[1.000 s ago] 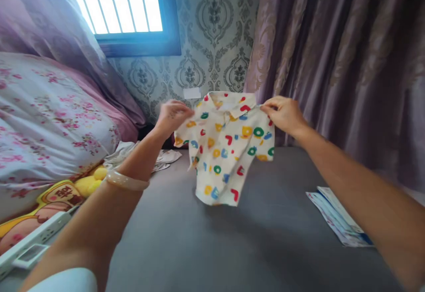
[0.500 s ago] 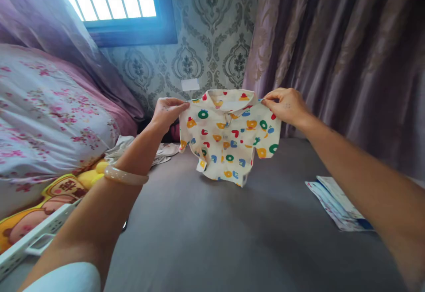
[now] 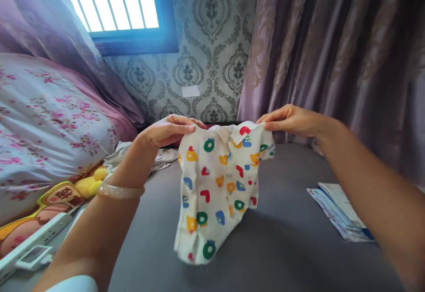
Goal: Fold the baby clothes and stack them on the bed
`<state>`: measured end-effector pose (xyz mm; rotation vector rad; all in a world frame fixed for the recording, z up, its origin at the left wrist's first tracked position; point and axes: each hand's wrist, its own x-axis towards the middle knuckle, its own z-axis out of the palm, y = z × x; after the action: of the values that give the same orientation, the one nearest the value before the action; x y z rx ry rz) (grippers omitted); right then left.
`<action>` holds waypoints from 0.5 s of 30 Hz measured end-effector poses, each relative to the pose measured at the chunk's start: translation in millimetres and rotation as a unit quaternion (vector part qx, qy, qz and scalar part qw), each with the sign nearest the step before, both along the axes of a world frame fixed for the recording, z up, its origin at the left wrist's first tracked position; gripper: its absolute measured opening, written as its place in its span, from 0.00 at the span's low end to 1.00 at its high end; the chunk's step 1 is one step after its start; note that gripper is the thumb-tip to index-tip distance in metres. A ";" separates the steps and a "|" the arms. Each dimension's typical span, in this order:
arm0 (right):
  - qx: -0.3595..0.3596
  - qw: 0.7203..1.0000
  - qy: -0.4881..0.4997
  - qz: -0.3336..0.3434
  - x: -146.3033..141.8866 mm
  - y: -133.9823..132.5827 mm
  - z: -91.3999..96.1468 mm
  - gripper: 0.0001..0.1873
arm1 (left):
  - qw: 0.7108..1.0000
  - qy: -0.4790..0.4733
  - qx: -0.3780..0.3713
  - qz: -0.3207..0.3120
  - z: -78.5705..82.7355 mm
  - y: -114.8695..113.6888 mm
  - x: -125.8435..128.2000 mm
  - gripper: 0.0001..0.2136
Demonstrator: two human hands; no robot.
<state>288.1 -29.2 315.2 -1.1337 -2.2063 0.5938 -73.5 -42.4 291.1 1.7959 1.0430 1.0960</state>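
A small cream shirt (image 3: 217,185) printed with red, yellow, blue and green shapes hangs in the air over the grey bed surface (image 3: 279,239). My left hand (image 3: 168,129) pinches its left shoulder and my right hand (image 3: 292,120) pinches its right shoulder, fingers closed on the cloth. The collar faces up between my hands. The hem swings toward me and hangs low, just above the surface. A pale bangle (image 3: 119,191) sits on my left wrist.
A floral quilt (image 3: 46,123) is piled at the left, with a yellow soft toy (image 3: 88,183) and a white plastic basket (image 3: 31,247) below it. Crumpled pale cloth (image 3: 162,155) lies at the back. Printed papers (image 3: 341,212) lie at the right. Purple curtains (image 3: 332,52) hang behind.
My hands have dropped lower and levelled out. The shirt has swung toward me, its hem now hanging much lower and nearer.
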 end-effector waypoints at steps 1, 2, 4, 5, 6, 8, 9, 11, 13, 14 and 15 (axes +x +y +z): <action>0.004 1.000 0.002 0.003 -0.2 -0.3 -0.4 0.16 | 1.000 -0.003 0.009 -0.008 -0.8 -0.4 2.1 0.14; 0.015 1.000 0.007 -0.005 -0.1 -0.6 -0.6 0.16 | 1.000 -0.002 0.018 0.007 -1.2 -0.6 3.8 0.13; 0.037 0.999 0.011 -0.023 1.3 -1.7 0.2 0.15 | 0.999 0.008 0.012 0.046 -1.4 -0.9 5.3 0.12; 0.044 0.999 0.010 -0.025 2.4 -2.7 1.0 0.15 | 0.999 0.006 0.001 0.040 -1.4 -1.0 5.0 0.12; 0.045 0.999 0.008 -0.023 3.8 -4.0 1.9 0.15 | 1.000 -0.005 -0.008 0.019 -1.6 -0.9 4.2 0.13; 0.029 0.999 0.003 -0.015 6.3 -6.2 3.5 0.15 | 0.999 -0.033 -0.005 -0.031 -2.6 0.4 2.2 0.13; 0.023 1.000 0.001 -0.020 7.1 -6.7 3.8 0.16 | 0.999 -0.036 0.006 -0.032 -3.5 1.9 1.7 0.13; 0.024 0.999 -0.002 -0.047 7.6 -5.6 3.1 0.16 | 0.999 -0.019 0.025 0.023 -5.9 6.4 3.1 0.13; 0.031 0.997 0.007 -0.073 6.8 -2.4 0.5 0.16 | 0.995 -0.005 0.023 0.094 -9.0 10.9 7.5 0.13; 0.036 0.996 0.018 -0.082 6.1 -0.4 -1.3 0.16 | 0.992 -0.012 0.023 0.121 -10.6 12.5 10.3 0.13; 0.043 0.995 0.030 -0.086 5.4 1.7 -3.2 0.16 | 0.990 -0.027 0.028 0.139 -12.2 13.5 13.2 0.13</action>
<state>293.5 -27.5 312.0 -1.2287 -2.0372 0.4493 -60.3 -28.9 278.9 1.6887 1.2678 1.3457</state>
